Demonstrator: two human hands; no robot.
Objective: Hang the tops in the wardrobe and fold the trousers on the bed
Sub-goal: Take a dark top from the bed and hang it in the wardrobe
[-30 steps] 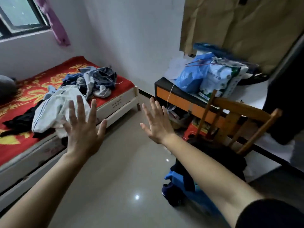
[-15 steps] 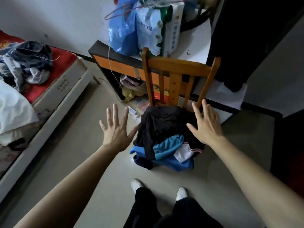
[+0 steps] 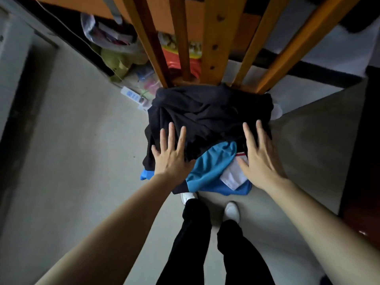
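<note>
A pile of clothes lies on the seat of a wooden chair (image 3: 213, 38) right below me. A black garment (image 3: 205, 112) is on top, over a blue garment (image 3: 211, 167) and a white piece with a red stripe (image 3: 234, 175). My left hand (image 3: 170, 155) is spread flat over the pile's left front edge, fingers straight. My right hand (image 3: 259, 155) is spread flat over the right side of the pile. Neither hand grips any cloth. The bed and the wardrobe are out of view.
Behind the chair stands an orange and black desk (image 3: 164, 9) with bags (image 3: 111, 36) and clutter under it. A white power strip (image 3: 131, 95) lies on the floor left of the chair. My white shoes (image 3: 231, 209) stand just before the chair on the tiled floor (image 3: 82, 161).
I have turned from the bed to the chair and leaned in close over it. Both open hands came down from in front of me onto the clothes pile.
</note>
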